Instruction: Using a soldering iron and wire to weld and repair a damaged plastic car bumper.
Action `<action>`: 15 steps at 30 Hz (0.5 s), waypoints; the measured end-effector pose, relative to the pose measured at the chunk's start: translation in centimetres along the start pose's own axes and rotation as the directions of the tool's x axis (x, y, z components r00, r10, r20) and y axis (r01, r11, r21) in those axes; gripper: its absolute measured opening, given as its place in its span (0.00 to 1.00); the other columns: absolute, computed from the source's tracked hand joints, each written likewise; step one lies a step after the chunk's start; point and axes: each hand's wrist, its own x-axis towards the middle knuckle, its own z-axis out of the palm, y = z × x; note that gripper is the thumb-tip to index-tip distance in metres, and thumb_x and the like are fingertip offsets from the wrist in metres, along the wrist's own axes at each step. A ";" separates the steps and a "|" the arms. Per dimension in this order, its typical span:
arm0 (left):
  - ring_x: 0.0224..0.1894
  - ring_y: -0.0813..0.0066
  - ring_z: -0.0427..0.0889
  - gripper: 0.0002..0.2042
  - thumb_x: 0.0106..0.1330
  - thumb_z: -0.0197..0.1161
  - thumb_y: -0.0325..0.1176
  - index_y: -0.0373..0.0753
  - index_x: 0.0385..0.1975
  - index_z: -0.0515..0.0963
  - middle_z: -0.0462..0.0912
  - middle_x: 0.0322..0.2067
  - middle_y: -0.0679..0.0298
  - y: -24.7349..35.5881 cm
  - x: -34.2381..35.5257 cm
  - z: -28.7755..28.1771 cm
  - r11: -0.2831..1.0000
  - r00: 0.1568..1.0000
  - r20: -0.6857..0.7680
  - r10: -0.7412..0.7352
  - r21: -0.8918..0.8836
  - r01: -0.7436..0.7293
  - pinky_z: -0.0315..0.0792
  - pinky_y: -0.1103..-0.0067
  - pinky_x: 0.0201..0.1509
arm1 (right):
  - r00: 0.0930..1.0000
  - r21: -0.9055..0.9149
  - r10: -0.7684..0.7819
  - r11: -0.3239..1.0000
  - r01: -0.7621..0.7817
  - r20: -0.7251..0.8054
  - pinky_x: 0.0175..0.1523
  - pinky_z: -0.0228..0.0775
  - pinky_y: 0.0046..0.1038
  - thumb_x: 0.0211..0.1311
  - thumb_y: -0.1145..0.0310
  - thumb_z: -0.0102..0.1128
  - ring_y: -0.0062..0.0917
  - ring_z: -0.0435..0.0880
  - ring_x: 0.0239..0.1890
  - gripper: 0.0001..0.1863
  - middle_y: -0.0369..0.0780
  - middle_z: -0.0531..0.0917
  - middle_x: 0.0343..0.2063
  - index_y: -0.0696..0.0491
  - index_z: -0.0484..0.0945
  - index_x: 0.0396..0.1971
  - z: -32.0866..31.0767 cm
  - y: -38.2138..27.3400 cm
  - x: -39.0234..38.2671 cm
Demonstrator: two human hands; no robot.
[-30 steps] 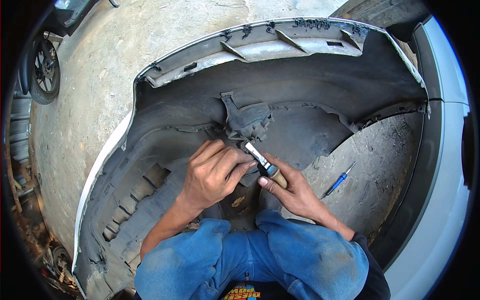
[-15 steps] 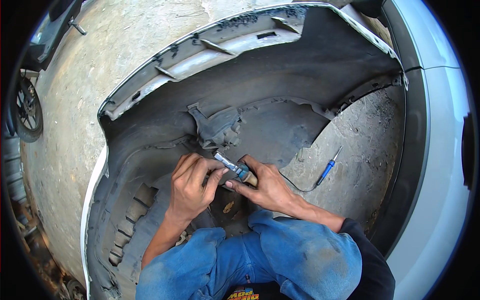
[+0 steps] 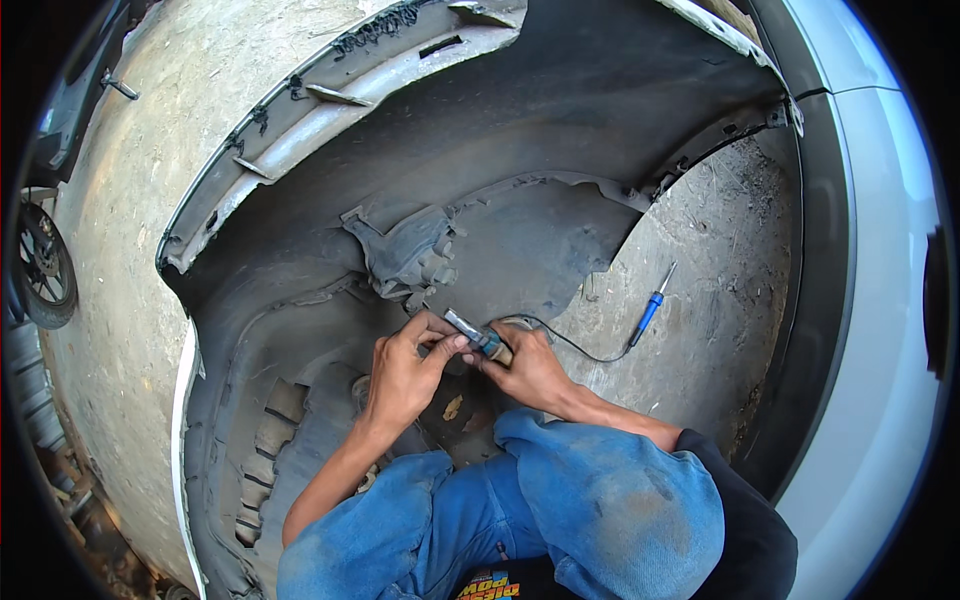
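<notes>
My right hand (image 3: 535, 370) is closed around a small hand tool (image 3: 488, 343) with a shiny metal front, a teal middle and a tan end. Its exact kind does not show. My left hand (image 3: 408, 365) is pinched at the tool's metal front; what lies between those fingers is hidden. Both hands meet above the dark inner side of a car bumper cover (image 3: 480, 115). Just beyond them sits a grey plastic bracket (image 3: 408, 245) on the cover. A blue soldering iron (image 3: 650, 318) rests on the concrete to the right, its black cord running toward my right hand.
A silver-blue car body (image 3: 885, 230) with a dark lower trim borders the right side. The cover's pale ribbed edge (image 3: 335, 110) curves across the far left. A motorcycle wheel (image 3: 45, 265) stands at the left on the concrete floor (image 3: 125, 330). My jean-covered knees frame the front.
The view has shifted, so the bumper cover appears farther left and higher. My left fingers have drawn in closer to the tool and my right hand. The tool stays in my right hand.
</notes>
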 end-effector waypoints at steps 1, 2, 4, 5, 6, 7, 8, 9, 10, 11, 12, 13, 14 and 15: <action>0.43 0.66 0.94 0.07 0.73 0.69 0.30 0.31 0.40 0.82 0.93 0.35 0.57 -0.9 0.3 0.3 0.999 0.998 0.040 0.051 0.009 -0.051 0.82 0.72 0.47 | 1.000 0.064 -0.003 0.998 0.002 0.017 0.32 0.75 0.41 0.68 0.54 0.74 0.48 0.86 0.25 0.22 0.52 0.85 0.23 0.60 0.79 0.33 -0.2 0.3 -0.4; 0.43 0.65 0.94 0.07 0.73 0.69 0.30 0.31 0.40 0.82 0.93 0.35 0.56 -1.7 0.5 0.5 0.995 0.992 0.075 0.100 0.020 -0.102 0.82 0.72 0.47 | 1.000 0.071 -0.003 0.997 0.002 0.022 0.32 0.75 0.41 0.68 0.54 0.74 0.48 0.86 0.25 0.22 0.52 0.85 0.23 0.60 0.79 0.33 -0.9 0.6 -0.7; 0.42 0.64 0.94 0.08 0.74 0.70 0.31 0.32 0.39 0.81 0.93 0.36 0.56 -3.9 0.8 0.9 0.989 0.986 0.086 0.141 -0.047 -0.138 0.82 0.71 0.47 | 0.742 0.173 0.444 0.789 -0.589 0.503 0.35 0.76 0.42 0.69 0.51 0.73 0.50 0.86 0.26 0.24 0.50 0.84 0.22 0.60 0.80 0.31 -2.3 1.3 -1.1; 0.41 0.64 0.94 0.08 0.74 0.70 0.31 0.32 0.40 0.81 0.93 0.36 0.56 -4.5 1.1 1.4 0.983 0.977 0.106 0.183 -0.017 -0.182 0.82 0.71 0.46 | 0.740 0.172 0.448 0.787 -0.593 0.502 0.35 0.76 0.42 0.69 0.51 0.73 0.50 0.86 0.26 0.24 0.50 0.84 0.22 0.60 0.80 0.31 -2.4 1.3 -1.4; 0.40 0.65 0.93 0.09 0.74 0.70 0.32 0.32 0.40 0.81 0.93 0.36 0.57 -4.8 1.3 1.8 0.974 0.967 0.125 0.223 0.013 -0.226 0.82 0.71 0.44 | 0.847 0.126 0.389 0.880 -0.458 0.362 0.40 0.77 0.43 0.70 0.55 0.71 0.51 0.85 0.30 0.21 0.50 0.84 0.26 0.61 0.79 0.37 -2.4 1.1 -1.8; 0.37 0.67 0.92 0.10 0.74 0.70 0.33 0.32 0.41 0.81 0.93 0.35 0.57 -4.8 1.1 2.4 0.980 0.975 0.115 0.192 0.026 -0.196 0.80 0.72 0.41 | 0.929 0.055 0.297 0.947 -0.316 0.223 0.45 0.77 0.44 0.70 0.58 0.70 0.52 0.85 0.34 0.19 0.49 0.83 0.30 0.61 0.79 0.43 -2.4 1.0 -2.2; 0.37 0.67 0.92 0.10 0.74 0.70 0.33 0.32 0.41 0.81 0.93 0.35 0.57 -5.0 1.1 2.5 0.981 0.976 0.115 0.187 0.026 -0.191 0.80 0.72 0.41 | 0.980 -0.034 0.178 0.984 -0.176 0.091 0.50 0.77 0.45 0.71 0.61 0.69 0.52 0.84 0.38 0.19 0.49 0.83 0.34 0.61 0.79 0.48 -2.3 1.0 -2.5; 0.37 0.67 0.92 0.10 0.75 0.69 0.33 0.32 0.41 0.81 0.93 0.35 0.57 -5.1 1.2 2.5 0.998 0.988 0.154 0.033 -0.051 -0.025 0.80 0.72 0.41 | 0.996 -0.127 0.073 0.990 -0.066 0.053 0.57 0.75 0.46 0.71 0.64 0.67 0.54 0.81 0.49 0.23 0.52 0.82 0.46 0.62 0.75 0.58 -2.0 2.8 -2.5; 0.38 0.67 0.92 0.10 0.75 0.69 0.33 0.32 0.42 0.80 0.93 0.35 0.58 -5.2 1.2 2.5 0.982 0.972 0.202 -0.117 -0.120 0.144 0.80 0.73 0.41 | 0.996 -0.125 0.073 0.990 -0.065 0.058 0.57 0.75 0.46 0.71 0.64 0.67 0.54 0.81 0.49 0.23 0.52 0.82 0.46 0.62 0.75 0.58 -2.0 3.4 -2.6; 0.41 0.63 0.93 0.10 0.76 0.67 0.33 0.31 0.45 0.80 0.93 0.35 0.56 -5.6 1.3 2.6 0.979 0.970 0.206 -0.127 -0.129 0.156 0.81 0.70 0.44 | 0.994 -0.237 0.106 0.967 -0.096 0.029 0.62 0.72 0.47 0.70 0.65 0.66 0.53 0.78 0.54 0.26 0.53 0.79 0.51 0.62 0.72 0.63 -2.0 4.0 -2.7; 0.41 0.63 0.93 0.10 0.76 0.67 0.33 0.31 0.45 0.80 0.93 0.35 0.56 -5.9 1.6 2.9 0.979 0.968 0.211 -0.133 -0.128 0.162 0.81 0.70 0.44 | 0.991 -0.345 0.134 0.930 -0.127 -0.003 0.66 0.69 0.48 0.69 0.67 0.66 0.51 0.75 0.60 0.30 0.54 0.76 0.56 0.62 0.70 0.67 -2.2 4.4 -2.8; 0.42 0.60 0.93 0.11 0.77 0.66 0.34 0.31 0.47 0.81 0.93 0.36 0.54 -6.3 2.0 3.2 0.993 0.985 0.138 -0.100 -0.048 0.107 0.81 0.69 0.46 | 0.990 -0.282 0.141 0.950 -0.137 -0.005 0.67 0.67 0.49 0.70 0.65 0.66 0.51 0.73 0.62 0.32 0.54 0.75 0.57 0.61 0.68 0.70 -2.5 4.6 -2.8; 0.43 0.56 0.93 0.12 0.77 0.65 0.34 0.30 0.49 0.81 0.93 0.37 0.52 -6.5 2.2 3.1 0.998 0.996 0.065 -0.055 0.036 0.053 0.82 0.68 0.48 | 0.990 -0.280 0.142 0.950 -0.138 -0.006 0.67 0.67 0.49 0.70 0.65 0.66 0.51 0.73 0.62 0.32 0.54 0.75 0.57 0.61 0.68 0.70 -2.7 4.6 -2.7; 0.47 0.67 0.90 0.16 0.79 0.63 0.34 0.28 0.56 0.81 0.92 0.47 0.53 -5.7 2.3 2.6 0.980 0.988 0.097 -0.119 0.168 0.102 0.81 0.72 0.52 | 0.989 -0.264 0.149 0.955 -0.138 0.022 0.67 0.68 0.49 0.71 0.65 0.65 0.51 0.73 0.62 0.32 0.54 0.76 0.56 0.61 0.67 0.71 -2.8 4.6 -2.7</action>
